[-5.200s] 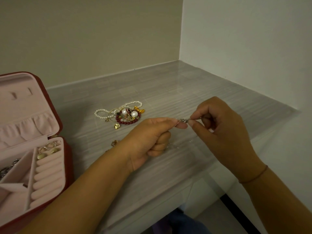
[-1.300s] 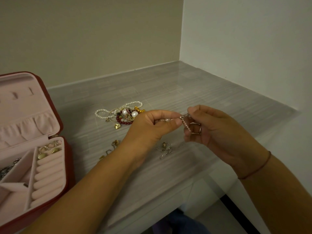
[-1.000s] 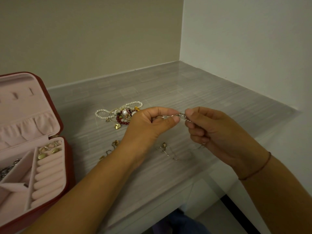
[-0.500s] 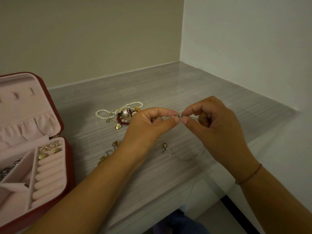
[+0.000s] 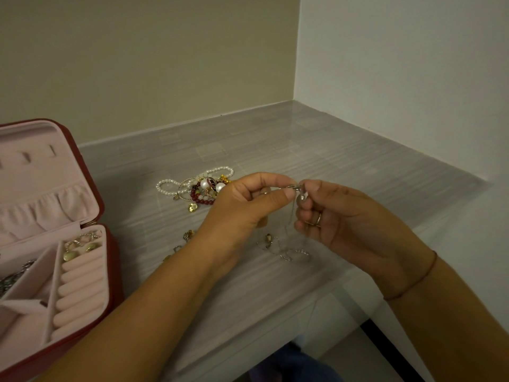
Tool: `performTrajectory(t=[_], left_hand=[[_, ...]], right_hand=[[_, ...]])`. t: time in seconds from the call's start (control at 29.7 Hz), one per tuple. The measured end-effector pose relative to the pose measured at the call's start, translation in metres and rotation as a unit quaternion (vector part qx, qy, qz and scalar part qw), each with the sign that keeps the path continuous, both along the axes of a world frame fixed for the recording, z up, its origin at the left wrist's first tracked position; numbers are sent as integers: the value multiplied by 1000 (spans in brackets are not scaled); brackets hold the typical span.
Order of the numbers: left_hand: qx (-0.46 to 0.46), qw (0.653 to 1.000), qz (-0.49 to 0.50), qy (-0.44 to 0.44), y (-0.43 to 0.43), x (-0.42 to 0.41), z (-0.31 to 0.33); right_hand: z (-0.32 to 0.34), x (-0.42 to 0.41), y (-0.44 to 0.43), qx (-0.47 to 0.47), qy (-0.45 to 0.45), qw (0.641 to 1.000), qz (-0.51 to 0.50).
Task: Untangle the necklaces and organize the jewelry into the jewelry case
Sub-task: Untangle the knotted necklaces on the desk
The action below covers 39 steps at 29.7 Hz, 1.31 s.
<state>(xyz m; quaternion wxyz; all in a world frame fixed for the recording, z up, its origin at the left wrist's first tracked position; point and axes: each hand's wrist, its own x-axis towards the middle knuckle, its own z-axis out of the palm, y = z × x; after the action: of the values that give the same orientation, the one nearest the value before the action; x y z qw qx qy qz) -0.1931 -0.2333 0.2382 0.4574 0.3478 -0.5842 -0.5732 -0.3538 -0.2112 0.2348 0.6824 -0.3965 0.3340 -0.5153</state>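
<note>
The grey table (image 5: 344,161) carries everything. At its left edge the red jewelry case (image 5: 114,271) stands open, with a few gold and silver pieces already in its pink compartments. Above the table's near edge our left hand (image 5: 242,208) and right hand (image 5: 355,227) meet fingertip to fingertip. Each pinches an end of a thin silver necklace (image 5: 287,252), whose slack trails onto the table. Behind the left hand lies a tangled heap of pearl and red bead strands (image 5: 203,188). We judge we are working the clasp (image 5: 294,187), though we cannot tell whether opening or closing it. Next comes fine fingertip work, then carrying the chain to the case.
</note>
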Motion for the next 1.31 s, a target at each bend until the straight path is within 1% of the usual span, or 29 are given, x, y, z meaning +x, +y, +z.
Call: performTrajectory(t=[0.13, 0.24, 0.37, 0.54, 0.71, 0.77, 0.88, 0.91, 0.98, 1.04, 1.11, 1.25, 1.31], left_hand=[[-5, 1000, -9, -2, -1, 2, 0], [-17, 1000, -15, -12, -1, 2, 0], [-12, 1000, -14, -24, 1, 2, 0], [-10, 999, -22, -43, 5, 0, 2], [10, 999, -38, -25, 3, 2, 1], [14, 999, -44, -16, 2, 2, 0], [20, 999, -45, -16, 2, 3, 1], [20, 999, -46, -19, 2, 2, 1], [20, 998, -49, -21, 2, 2, 0], [21, 998, -55, -17, 1, 3, -1], [22, 998, -60, -16, 0, 2, -2], [16, 998, -52, -33, 1, 1, -2], [30, 998, -48, -31, 0, 1, -2]], right_hand=[[0, 3, -1, 23, -41, 998, 33], [0, 3, -1, 35, -47, 997, 41], [0, 0, -1, 44, -44, 997, 46], [-2, -2, -3, 13, 16, 1000, 1], [-4, 0, -1, -50, 102, 991, -64], [-5, 2, 0, -86, 162, 979, -95], [-8, 1, 0, -141, 267, 937, -173], [-7, 0, 1, -148, 281, 927, -199], [-2, 0, 4, -163, 268, 926, -211], [5, 2, 9, -177, 242, 939, -170], [8, 5, 11, -197, 240, 940, -143], [11, 0, 8, -192, 269, 935, -129], [14, -4, 6, -192, 291, 927, -134]])
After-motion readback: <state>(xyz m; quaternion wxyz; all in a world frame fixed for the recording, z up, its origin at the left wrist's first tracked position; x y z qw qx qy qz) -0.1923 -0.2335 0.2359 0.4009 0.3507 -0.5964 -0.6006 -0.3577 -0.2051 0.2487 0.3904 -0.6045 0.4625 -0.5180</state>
